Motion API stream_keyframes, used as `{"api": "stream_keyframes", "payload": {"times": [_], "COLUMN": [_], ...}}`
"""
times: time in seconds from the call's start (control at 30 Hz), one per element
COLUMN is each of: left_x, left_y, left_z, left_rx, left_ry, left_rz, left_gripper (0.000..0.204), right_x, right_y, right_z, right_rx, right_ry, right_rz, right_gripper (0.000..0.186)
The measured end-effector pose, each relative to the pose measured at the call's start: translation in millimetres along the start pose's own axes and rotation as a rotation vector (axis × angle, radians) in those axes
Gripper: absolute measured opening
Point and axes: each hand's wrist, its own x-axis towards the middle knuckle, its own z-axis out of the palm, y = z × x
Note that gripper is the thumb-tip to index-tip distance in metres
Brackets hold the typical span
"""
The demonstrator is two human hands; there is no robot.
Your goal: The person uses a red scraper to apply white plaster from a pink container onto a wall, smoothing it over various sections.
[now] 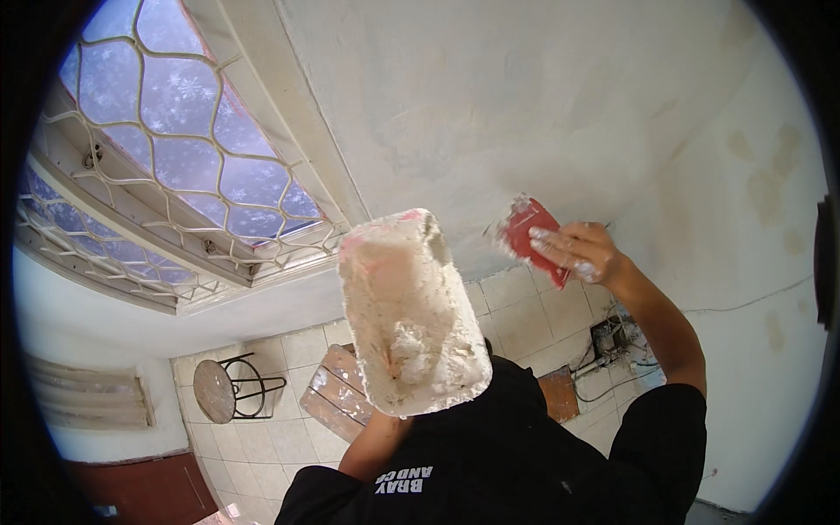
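Note:
My right hand is closed around a red putty spreader, with fingers and tool smeared in white filler. The spreader's coated edge is at or close to the grey-white wall; contact is unclear. A rectangular, filler-crusted tub is held up in the middle, a wet whitish lump lying in its near end. From below, my left forearm reaches under this tub and bears it. The tub hides the left hand's fingers.
Left of the work stands a window with a curved cream grille. Below are a round stool, a spattered wooden plank surface and a tiled floor. Cables and a dark box lie by the right wall.

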Motion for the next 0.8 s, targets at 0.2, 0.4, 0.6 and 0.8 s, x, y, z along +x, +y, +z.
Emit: {"api": "stream_keyframes", "payload": {"times": [0.2,0.4,0.6,0.8], "left_x": [-8,-6,0,5], "left_y": [4,10,29,36], "left_z": [-23,-17,23,2], "left_rx": [0.018,0.040,0.199,0.087], "left_ry": [0.125,0.167,0.191,0.103], "left_rz": [0.118,0.222,0.420,0.484], "left_gripper": [0.062,0.061,0.063,0.065], "right_x": [28,61,86,122], "right_y": [-6,2,-9,-32], "right_z": [-8,-6,-42,-63], "right_rx": [0.646,1.084,0.918,0.442], "right_ry": [0.367,0.598,0.429,0.074], "right_rz": [1.148,1.247,1.206,0.645], "right_gripper": [0.015,0.017,0.018,0.014]}}
